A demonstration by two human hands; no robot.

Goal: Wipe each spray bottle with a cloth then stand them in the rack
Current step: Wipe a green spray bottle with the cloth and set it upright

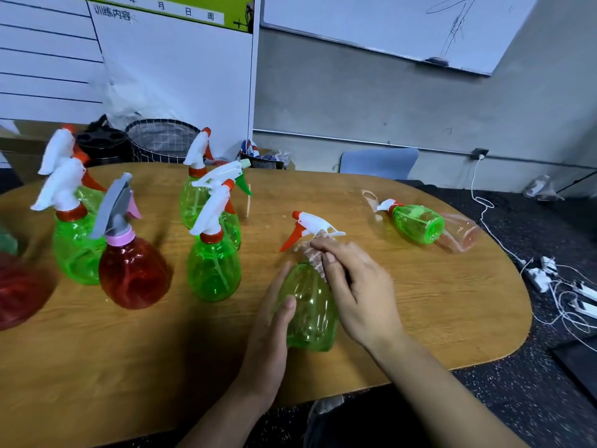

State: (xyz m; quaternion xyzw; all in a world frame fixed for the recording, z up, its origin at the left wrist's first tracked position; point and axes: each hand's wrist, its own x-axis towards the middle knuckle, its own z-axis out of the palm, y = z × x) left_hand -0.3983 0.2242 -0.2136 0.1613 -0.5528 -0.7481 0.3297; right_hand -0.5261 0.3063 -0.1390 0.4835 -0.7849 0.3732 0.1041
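Note:
A green spray bottle with a white head and orange trigger stands tilted near the table's front edge. My left hand grips its body from the left. My right hand presses a pale patterned cloth against the bottle's neck and shoulder, fingers curled over the cloth. Several more spray bottles stand at the left: green ones and a red one with a grey head. Another green bottle lies on its side at the right.
The wooden table has a rounded right end. A clear pinkish bottle lies beside the lying green one. A dark basket stands behind the table. Cables and plugs lie on the floor at the right.

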